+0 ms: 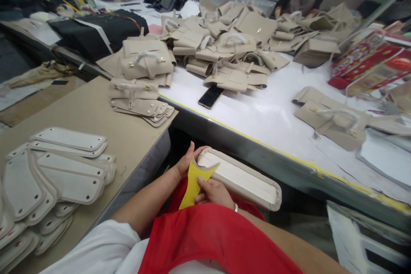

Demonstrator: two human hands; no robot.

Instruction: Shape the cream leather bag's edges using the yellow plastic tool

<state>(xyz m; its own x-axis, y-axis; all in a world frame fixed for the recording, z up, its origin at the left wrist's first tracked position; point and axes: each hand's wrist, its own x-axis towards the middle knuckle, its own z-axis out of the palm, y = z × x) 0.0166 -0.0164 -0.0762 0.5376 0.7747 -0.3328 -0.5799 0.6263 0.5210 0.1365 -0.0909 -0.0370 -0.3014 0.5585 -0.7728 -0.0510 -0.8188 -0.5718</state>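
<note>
Over my lap lies a long beige panel [244, 177] with rounded ends, a padded-looking rim and a paler strip along its middle. My left hand [192, 158] grips its near left end, thumb up, with the other fingers partly hidden behind it. Between the fingers and thumb of my right hand [214, 192] is a yellow sheet piece [195, 182] with a curved, notched top edge. That edge lies against the left end of the panel. Below both hands spreads my red apron [205, 235].
On the left board [80, 107] lie stacked beige panels with holes [67, 175]. Beige bag parts with wrapped handles [234, 45] crowd the white table [257, 115], beside a phone [211, 96]. A red patterned bag [369, 60] stands right. Co-workers' hands show at the back.
</note>
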